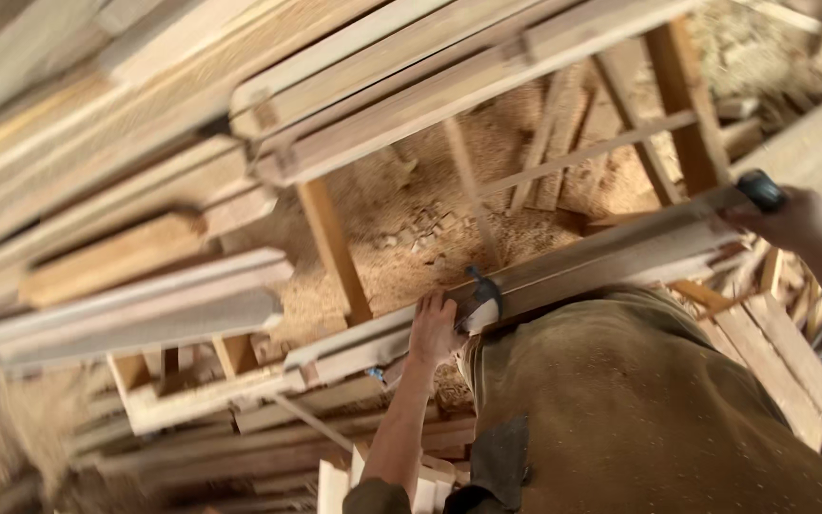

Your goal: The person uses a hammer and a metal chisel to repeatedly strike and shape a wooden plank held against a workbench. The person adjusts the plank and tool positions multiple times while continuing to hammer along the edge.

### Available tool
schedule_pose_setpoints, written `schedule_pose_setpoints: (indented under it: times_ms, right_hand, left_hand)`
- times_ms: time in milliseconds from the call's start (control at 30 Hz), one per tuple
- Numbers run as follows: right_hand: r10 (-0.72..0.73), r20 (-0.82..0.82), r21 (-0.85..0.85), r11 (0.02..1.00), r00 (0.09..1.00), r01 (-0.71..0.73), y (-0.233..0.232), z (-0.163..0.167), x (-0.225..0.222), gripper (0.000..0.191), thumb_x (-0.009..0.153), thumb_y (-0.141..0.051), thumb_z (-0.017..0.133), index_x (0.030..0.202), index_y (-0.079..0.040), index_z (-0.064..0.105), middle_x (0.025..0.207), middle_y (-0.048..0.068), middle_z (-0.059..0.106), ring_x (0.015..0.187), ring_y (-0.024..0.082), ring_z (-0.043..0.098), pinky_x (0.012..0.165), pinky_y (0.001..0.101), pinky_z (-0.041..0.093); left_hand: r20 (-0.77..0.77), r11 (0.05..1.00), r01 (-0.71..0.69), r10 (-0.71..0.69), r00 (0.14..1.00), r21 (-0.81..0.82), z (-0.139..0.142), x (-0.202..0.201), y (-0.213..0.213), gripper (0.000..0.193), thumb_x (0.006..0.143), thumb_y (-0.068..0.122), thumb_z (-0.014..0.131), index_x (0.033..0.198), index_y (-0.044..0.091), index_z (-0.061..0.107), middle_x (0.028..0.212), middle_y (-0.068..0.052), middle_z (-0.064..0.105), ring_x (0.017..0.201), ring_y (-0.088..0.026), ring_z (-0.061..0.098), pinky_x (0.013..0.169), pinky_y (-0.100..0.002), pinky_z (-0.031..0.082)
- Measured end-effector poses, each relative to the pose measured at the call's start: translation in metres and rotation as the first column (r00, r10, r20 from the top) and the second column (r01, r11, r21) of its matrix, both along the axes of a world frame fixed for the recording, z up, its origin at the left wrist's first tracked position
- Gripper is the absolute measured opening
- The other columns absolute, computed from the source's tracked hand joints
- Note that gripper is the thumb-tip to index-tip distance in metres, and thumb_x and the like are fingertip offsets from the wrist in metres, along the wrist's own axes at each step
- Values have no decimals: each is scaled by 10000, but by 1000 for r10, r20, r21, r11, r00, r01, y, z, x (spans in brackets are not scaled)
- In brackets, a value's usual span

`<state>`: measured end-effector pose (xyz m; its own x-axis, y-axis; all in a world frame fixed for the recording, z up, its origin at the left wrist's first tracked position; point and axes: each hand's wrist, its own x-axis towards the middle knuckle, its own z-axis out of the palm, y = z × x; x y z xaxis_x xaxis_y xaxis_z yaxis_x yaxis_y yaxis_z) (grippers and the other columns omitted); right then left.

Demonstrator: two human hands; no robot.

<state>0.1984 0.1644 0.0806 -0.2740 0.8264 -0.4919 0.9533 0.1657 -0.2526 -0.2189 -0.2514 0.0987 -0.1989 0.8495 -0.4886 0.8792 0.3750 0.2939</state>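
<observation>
Gripping slanted plank (611, 252) (both ends up-right)

Motion-blurred planks (97, 143) at left

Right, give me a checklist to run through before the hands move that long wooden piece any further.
1. Left hand on the long wooden piece: ok, fingers curl over its edge near the middle.
2. Right hand at the far end: ok, it grips a dark handle there; what the handle belongs to, cannot tell.
3. Piece supported: ok, held at two spots and lying across the body.
4. Path ahead: not ok, stacked boards and a wooden frame crowd close.
5. Footing: not ok, sawdust floor strewn with offcuts.
6. Dark clip-like object by the left hand: cannot tell what it is.
</observation>
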Motion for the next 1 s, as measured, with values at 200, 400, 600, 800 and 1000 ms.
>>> schedule_pose_setpoints:
  times_ms: [200,400,600,800,1000]
  right_hand:
    - [-177,62,-235,954,982,186,11,-15,21,465,828,-527,868,1124,-177,790,865,95,794,784,218,753,665,382,623]
    - [-91,-150,-70,994,984,81,24,-21,49,394,849,-456,854,1088,-151,785,850,47,773,715,162,753,631,326,639]
    - [-74,-293,-29,997,953,68,98,4,41,334,873,-364,874,1107,-142,785,936,44,767,792,158,749,743,320,647]
    - [104,-391,158,986,915,-45,175,40,-1,388,925,-196,867,1254,-126,674,1094,113,726,989,226,723,801,358,632]
    - [171,-433,229,971,885,-75,207,46,-30,434,938,-180,878,1283,-115,621,1191,160,699,1016,265,703,797,386,628]
  left_hand:
    - [28,998,-40,41,999,-41,8,14,13,545,664,303,949,1038,39,654,1394,-235,538,1293,-400,534,1179,-518,381]
    - [44,998,7,-10,999,67,23,26,30,455,577,286,963,875,94,678,1311,-204,601,1208,-377,586,1092,-538,452]
    - [0,985,55,-56,998,166,56,-5,88,330,760,251,864,922,38,671,1335,-216,629,1163,-362,645,1032,-498,538]
    - [-107,946,167,-142,984,277,88,-54,183,424,702,264,894,936,-22,686,1299,-278,622,1153,-432,635,1023,-569,502]
    - [-57,969,92,-81,995,228,82,-70,244,403,681,298,907,866,-1,710,1312,-256,626,1125,-385,653,1003,-543,530]
